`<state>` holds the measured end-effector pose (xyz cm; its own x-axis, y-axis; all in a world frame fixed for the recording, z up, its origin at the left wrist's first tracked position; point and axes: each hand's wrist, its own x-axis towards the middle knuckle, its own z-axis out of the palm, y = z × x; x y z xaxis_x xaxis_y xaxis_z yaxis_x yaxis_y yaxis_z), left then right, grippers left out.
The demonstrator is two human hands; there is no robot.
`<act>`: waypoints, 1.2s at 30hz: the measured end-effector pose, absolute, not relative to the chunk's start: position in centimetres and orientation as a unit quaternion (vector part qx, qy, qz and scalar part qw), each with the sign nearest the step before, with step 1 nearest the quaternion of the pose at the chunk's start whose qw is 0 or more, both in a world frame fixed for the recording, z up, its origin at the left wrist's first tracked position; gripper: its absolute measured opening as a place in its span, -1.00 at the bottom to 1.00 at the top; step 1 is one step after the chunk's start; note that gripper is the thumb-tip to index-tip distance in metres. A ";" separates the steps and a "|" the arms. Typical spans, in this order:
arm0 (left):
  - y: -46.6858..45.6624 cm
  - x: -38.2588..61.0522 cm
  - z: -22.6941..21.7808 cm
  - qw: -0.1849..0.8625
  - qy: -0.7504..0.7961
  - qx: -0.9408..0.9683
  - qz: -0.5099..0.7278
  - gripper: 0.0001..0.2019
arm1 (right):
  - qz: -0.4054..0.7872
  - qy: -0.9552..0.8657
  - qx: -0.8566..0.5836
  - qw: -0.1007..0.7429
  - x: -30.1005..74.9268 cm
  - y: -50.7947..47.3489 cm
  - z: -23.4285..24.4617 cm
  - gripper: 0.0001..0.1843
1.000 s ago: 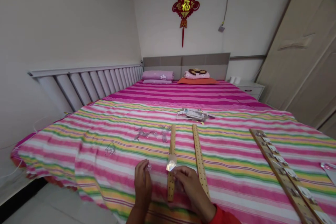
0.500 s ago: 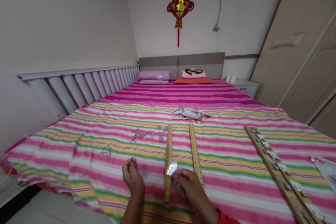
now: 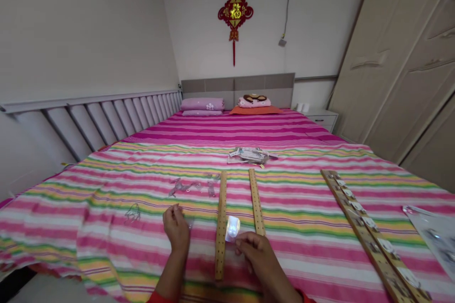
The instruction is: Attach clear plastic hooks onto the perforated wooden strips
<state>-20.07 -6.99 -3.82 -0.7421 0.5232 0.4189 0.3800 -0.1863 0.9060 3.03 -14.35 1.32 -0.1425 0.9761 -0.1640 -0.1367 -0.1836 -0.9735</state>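
My right hand pinches a small shiny clear plastic bag between thumb and fingertips. The bag hangs over the gap between two narrow wooden strips with rows of small holes, the left strip and the right strip, which lie on the bed. My right hand hides the near end of the right strip. To the left of the strips, my left hand hovers with its fingers curled together; anything in them is too small to make out. Crumpled clear plastic pieces lie beyond it on the striped sheet.
A plastic-wrapped packet lies farther up the bed. On the right are wooden strips carrying white round pieces, with a clear bag beside them. A thin tangle sits at left. A railing borders the bed.
The whole view has swung slightly to the right. My right hand has moved the plastic bag off the left strip, to the gap between the strips. My left hand has risen a little.
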 end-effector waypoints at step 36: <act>-18.2 -9.1 4.2 -0.146 0.355 0.791 0.476 -0.75 | 0.656 -0.412 -0.449 0.445 9.0 -20.2 4.2 -0.82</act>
